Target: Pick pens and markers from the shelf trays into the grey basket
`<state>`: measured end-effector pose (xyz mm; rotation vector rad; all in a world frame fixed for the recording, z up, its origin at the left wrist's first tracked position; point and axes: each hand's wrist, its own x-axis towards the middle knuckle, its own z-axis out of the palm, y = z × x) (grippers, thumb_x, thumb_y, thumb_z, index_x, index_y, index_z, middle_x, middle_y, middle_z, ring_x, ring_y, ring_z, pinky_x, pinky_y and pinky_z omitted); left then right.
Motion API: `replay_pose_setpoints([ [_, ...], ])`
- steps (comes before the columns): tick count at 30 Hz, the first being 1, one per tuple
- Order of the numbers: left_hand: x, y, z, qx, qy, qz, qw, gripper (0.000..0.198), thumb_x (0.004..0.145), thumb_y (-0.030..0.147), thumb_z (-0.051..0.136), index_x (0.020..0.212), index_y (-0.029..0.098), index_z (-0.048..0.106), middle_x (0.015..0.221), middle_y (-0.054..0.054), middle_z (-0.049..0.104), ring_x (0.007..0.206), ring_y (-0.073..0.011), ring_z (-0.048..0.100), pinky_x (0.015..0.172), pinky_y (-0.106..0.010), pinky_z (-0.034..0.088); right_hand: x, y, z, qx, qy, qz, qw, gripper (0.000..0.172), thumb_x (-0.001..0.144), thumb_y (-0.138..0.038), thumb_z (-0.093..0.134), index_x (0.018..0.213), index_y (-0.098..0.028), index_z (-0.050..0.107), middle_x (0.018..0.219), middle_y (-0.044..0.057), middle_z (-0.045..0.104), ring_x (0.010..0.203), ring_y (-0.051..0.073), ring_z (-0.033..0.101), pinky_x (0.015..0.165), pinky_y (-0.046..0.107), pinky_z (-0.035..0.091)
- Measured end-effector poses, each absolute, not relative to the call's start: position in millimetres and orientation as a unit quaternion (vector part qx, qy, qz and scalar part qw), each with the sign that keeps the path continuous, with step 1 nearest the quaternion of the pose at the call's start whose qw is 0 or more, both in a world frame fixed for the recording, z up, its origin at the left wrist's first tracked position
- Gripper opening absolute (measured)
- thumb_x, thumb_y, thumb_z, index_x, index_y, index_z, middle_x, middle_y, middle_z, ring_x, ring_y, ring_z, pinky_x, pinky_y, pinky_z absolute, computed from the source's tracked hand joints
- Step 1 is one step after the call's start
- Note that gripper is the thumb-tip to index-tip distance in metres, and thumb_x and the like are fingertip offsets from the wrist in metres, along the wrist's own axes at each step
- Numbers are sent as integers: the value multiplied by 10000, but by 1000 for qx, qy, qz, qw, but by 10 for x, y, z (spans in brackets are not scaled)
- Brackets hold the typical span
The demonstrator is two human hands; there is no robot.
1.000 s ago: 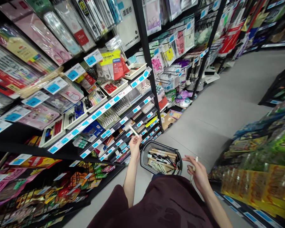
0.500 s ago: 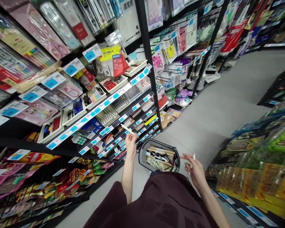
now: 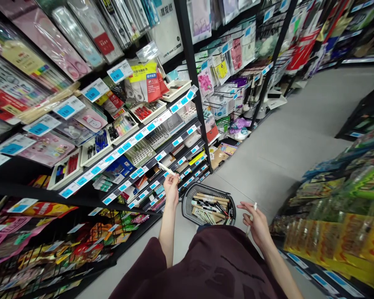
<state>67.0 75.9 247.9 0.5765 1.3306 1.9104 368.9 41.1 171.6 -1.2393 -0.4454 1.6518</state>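
Observation:
My left hand (image 3: 171,187) is pinched round a slim white pen (image 3: 164,167), which points up and left toward the lower shelves. Off to the right, my right hand (image 3: 258,224) has another slim white pen (image 3: 254,206) caught between its fingers, held nearly upright; some of those fingers stretch out to the left. Between and below the hands a grey basket (image 3: 188,203) with a dark rim stands on the floor. Pens, markers and tan packs (image 3: 216,198) lie in it. Neither hand touches the basket.
Shelves on the left carry white trays of pens (image 3: 148,111), an eraser-like rack of holed boxes (image 3: 141,153) and price tags (image 3: 120,71). Snack packets (image 3: 93,238) hang lower left. Yellow packets (image 3: 327,236) line the right side. Grey floor (image 3: 268,137) runs down the aisle.
The view has shifted very slightly, so the shelves sit a little further left. Both hands keep their pens in nearly the same places.

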Motion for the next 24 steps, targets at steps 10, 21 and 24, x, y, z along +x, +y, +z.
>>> replay_pose_setpoints([
  [10, 668, 741, 2473, 245, 528, 735, 347, 403, 618, 367, 870, 745, 190, 531, 681, 45, 565, 615, -80, 518, 633, -214, 417, 3681, 408, 1698, -511, -169, 683, 494, 342, 667, -424, 810, 883, -175, 715, 865, 56, 728, 410, 17, 273, 340, 182, 266],
  [21, 843, 656, 2316, 283, 552, 697, 360, 378, 680, 414, 822, 733, 195, 518, 688, 32, 584, 621, -95, 521, 624, -215, 393, 3681, 373, 1673, -521, -180, 681, 482, 329, 676, -429, 808, 871, -182, 712, 849, 52, 715, 423, 22, 279, 349, 183, 278],
  [24, 1093, 531, 2201, 367, 574, 613, 400, 318, 762, 415, 753, 745, 196, 524, 729, 8, 636, 698, -131, 583, 675, -241, 430, 3672, 342, 1682, -525, -232, 668, 474, 400, 680, -473, 802, 935, -181, 702, 857, 51, 707, 427, 29, 297, 361, 194, 283],
])
